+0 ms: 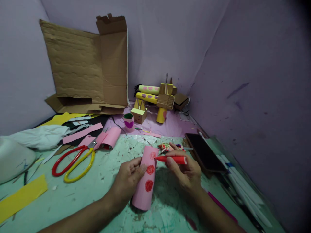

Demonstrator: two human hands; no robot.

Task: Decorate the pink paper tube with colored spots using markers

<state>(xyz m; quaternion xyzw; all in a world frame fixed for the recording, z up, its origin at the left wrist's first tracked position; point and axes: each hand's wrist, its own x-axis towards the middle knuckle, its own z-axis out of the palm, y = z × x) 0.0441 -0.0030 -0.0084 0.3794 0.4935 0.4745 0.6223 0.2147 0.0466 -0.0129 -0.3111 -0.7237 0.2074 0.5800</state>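
Observation:
A pink paper-covered tube (pixel 143 195) leans away from me above the green tabletop, with my left hand (pixel 127 178) closed around its left side. Three red dots run along its face; the two lower ones are filled in, the top one is paler. My right hand (pixel 186 171) pinches a red marker (pixel 174 160), whose tip touches the tube at the top dot. To the left lie scissors (pixel 77 160) with one red and one yellow handle, their blades partly hidden by pink paper (pixel 112 137).
Behind stand a cardboard box (pixel 80 64), yellow spotted cardboard figures (pixel 165 100) and a small pink cup (pixel 129 123) with a purple heart. On the right are a phone (pixel 205 152) and white markers (pixel 245 189). Yellow paper (pixel 23 197) lies at left.

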